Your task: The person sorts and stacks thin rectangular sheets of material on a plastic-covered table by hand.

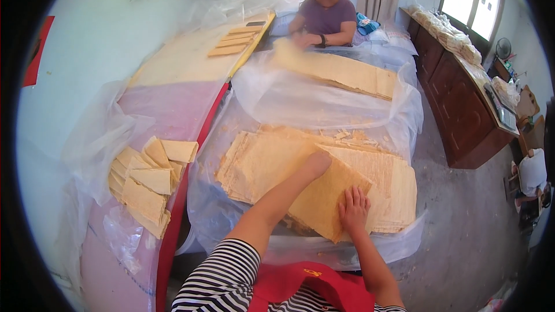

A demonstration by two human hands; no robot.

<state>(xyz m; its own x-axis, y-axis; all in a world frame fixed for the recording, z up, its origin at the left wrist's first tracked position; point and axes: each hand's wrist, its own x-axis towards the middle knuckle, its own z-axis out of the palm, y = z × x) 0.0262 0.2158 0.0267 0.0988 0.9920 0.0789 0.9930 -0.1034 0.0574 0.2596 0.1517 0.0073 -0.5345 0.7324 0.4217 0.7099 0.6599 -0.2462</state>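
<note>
My left hand (317, 164) is closed at the upper edge of a thin tan sheet (326, 199), with its fingertips mostly hidden. The sheet lies slanted, one corner reaching toward me past the near edge of the pile. My right hand (354, 208) rests with fingers stretched out and slightly apart against the sheet's right side. Under and left of it is a wide pile of similar brittle-looking sheets (254, 162). Another stack (396, 185) of paler, rough-edged sheets sits to the right. Broken flakes (350, 135) lie along the far side of the stacks.
Across the table a person (326, 17) handles a long row of sheets (352, 72), hands blurred. Clear plastic film (277, 98) covers the table. Folded tan pieces (147, 179) are heaped on the left-hand surface; strips (234, 40) lie farther back. A dark wooden cabinet (451, 98) stands right.
</note>
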